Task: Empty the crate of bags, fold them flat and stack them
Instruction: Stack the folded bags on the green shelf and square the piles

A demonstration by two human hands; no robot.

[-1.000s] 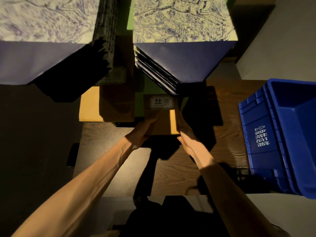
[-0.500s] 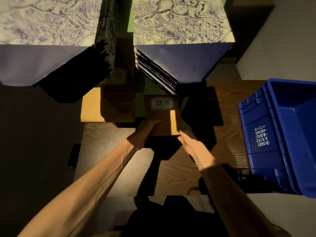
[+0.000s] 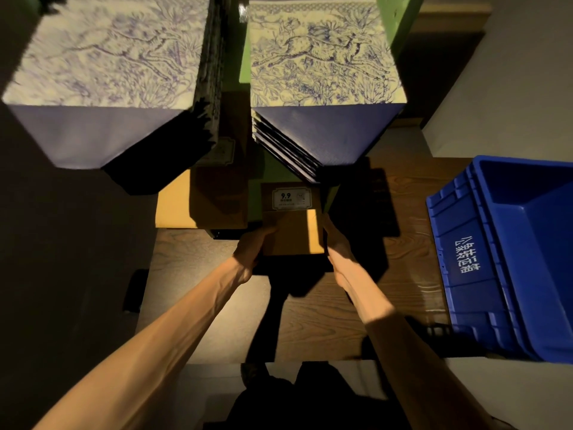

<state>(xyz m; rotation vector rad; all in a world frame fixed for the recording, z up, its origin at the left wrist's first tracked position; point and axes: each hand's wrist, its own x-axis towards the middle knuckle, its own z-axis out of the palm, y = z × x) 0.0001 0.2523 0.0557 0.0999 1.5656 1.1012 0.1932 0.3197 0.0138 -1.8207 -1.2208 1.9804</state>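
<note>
On the far half of a dark wood table [image 3: 192, 252]: two tall stacks of flat-folded printed bags, left stack [image 3: 102, 88] and right stack [image 3: 322, 88], each topped by a cream panel with a blue deer drawing, navy undersides facing the camera. At the table's right edge: blue crate [image 3: 496, 262], white lettering on its near wall, tilted, interior in view with no bags visible. Between and below the stacks: a flat kraft bag [image 3: 201, 206], partly shadowed, and to its right a small kraft bag [image 3: 291, 221] with a white "9.9" label, lying on the table at the foot of the right stack. Left hand [image 3: 251, 246]: curled round the small bag's left edge, gripping. Right hand [image 3: 338, 246]: fingers straight, pressed flat against the bag's right edge. At bottom centre: dark clothing, detail unclear.
</note>
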